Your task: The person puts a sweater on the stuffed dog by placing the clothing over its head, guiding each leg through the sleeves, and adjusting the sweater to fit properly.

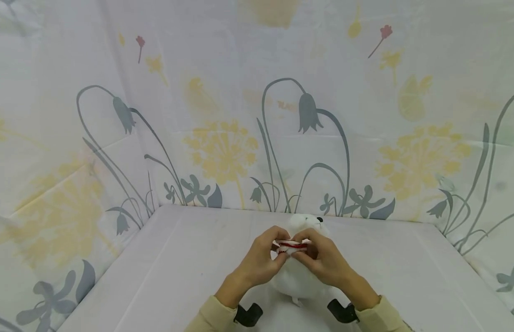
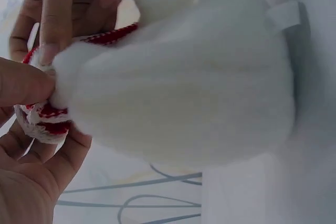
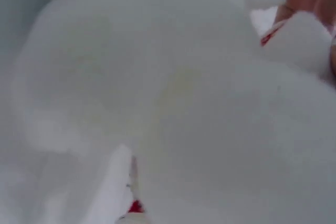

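Observation:
A white plush toy [image 1: 300, 281] sits upright on the white table, its back toward me and a small black spot showing on its head. My left hand [image 1: 263, 258] and right hand [image 1: 323, 258] meet behind its upper body. Between them, thumbs and fingers of both pinch a red-and-white knitted piece [image 1: 290, 246]. Seen from the left wrist, this knit [image 2: 50, 121] is bunched around a rounded white nub of the plush, with fingertips at its edge. Plush fur [image 3: 184, 87] fills most of the right wrist view, and a bit of red knit edge [image 3: 270, 34] shows beside it.
A fabric tag [image 1: 296, 302] sticks out at the bottom of the plush. Black wrist mounts [image 1: 248, 316] sit under both forearms. Behind the white tabletop [image 1: 178, 258] hangs a flower-printed cloth [image 1: 224, 92], which also rises at the sides.

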A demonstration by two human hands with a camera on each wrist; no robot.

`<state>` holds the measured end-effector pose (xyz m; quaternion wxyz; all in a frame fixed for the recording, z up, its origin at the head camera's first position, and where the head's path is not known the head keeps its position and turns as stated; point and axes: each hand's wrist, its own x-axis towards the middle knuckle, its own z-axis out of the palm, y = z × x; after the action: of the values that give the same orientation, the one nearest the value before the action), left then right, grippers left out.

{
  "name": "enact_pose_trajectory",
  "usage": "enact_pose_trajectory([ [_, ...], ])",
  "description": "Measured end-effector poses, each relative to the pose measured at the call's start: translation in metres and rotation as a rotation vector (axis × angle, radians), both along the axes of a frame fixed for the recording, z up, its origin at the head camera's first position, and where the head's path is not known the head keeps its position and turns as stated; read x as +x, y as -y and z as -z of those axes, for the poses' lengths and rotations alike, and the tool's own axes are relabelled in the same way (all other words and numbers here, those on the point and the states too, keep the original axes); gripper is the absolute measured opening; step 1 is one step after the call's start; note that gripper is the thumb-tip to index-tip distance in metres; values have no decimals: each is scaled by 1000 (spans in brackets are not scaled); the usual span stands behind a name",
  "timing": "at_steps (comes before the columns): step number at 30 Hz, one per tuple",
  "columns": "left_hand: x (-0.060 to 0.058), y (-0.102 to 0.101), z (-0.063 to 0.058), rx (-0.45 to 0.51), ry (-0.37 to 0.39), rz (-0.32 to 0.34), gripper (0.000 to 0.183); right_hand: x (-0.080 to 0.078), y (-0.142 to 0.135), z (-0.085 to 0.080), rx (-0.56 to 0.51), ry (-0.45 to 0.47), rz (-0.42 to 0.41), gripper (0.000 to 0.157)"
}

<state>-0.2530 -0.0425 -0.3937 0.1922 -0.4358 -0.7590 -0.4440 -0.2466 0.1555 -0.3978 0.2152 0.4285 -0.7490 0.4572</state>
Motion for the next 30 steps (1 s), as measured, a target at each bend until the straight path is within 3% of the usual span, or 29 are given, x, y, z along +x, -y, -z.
enact_pose_trajectory([
  [3,-1,-1,1,-12,13,-1,36,5,2,-6,-2,5,-22,37],
  [9,-1,-2,3,-69,14,24,43,19,7,-24,33,77,-46,32],
  [15,1,-6,2,-43,-8,0,45,14,5,-14,-22,137,-67,33],
  [19,2,-6,2,-5,-15,-8,42,1,1,1,-61,56,-54,37],
  [23,-1,-5,6,-44,-53,-19,44,-6,-4,7,-36,-13,-3,38],
  [27,-4,-6,9,-73,-143,-63,50,-9,-6,8,28,-92,72,40],
  [30,-5,-10,13,-44,-221,-112,48,-10,-8,9,84,-163,141,41],
])
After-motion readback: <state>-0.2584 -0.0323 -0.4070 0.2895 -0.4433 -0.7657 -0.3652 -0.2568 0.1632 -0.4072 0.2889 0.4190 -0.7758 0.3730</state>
